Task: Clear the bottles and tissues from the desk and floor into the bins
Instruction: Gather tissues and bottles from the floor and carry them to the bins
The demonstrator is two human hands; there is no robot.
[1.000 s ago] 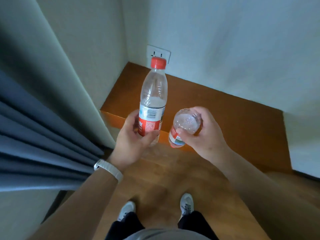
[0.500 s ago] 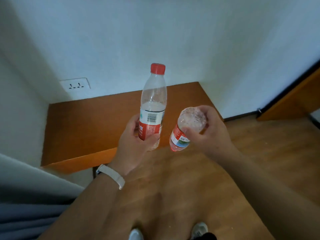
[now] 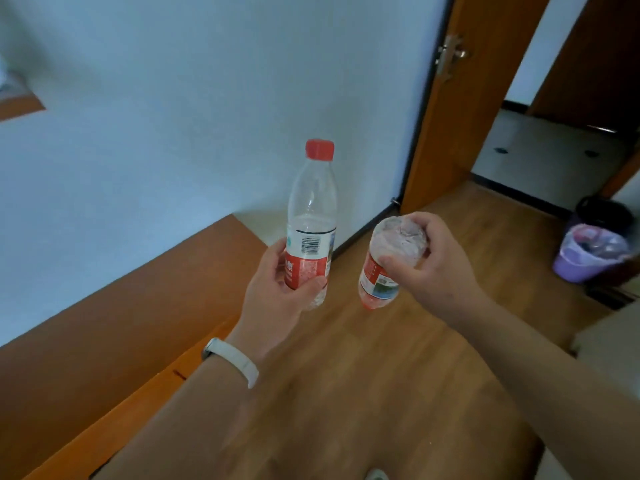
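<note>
My left hand (image 3: 273,296) grips the lower half of an upright clear bottle (image 3: 311,216) with a red cap and a red-and-white label. Beside it, my right hand (image 3: 433,268) holds a second clear bottle (image 3: 388,258) by its base, tipped so that its neck points down and away. Both bottles hang in the air above the wooden floor. At the far right stands a purple bin (image 3: 575,268) lined with a bag and holding some bottles, with a dark bin (image 3: 602,213) just behind it.
A low wooden desk (image 3: 104,341) runs along the white wall on the left. An open wooden door (image 3: 464,109) and a doorway to a tiled room lie ahead on the right. A pale piece of furniture (image 3: 609,344) edges in at the right.
The view has swung to the right: the curtain and wall socket are gone, the desk has slid to the left, and the door and bins have come into sight. Both hands still hold their bottles.
</note>
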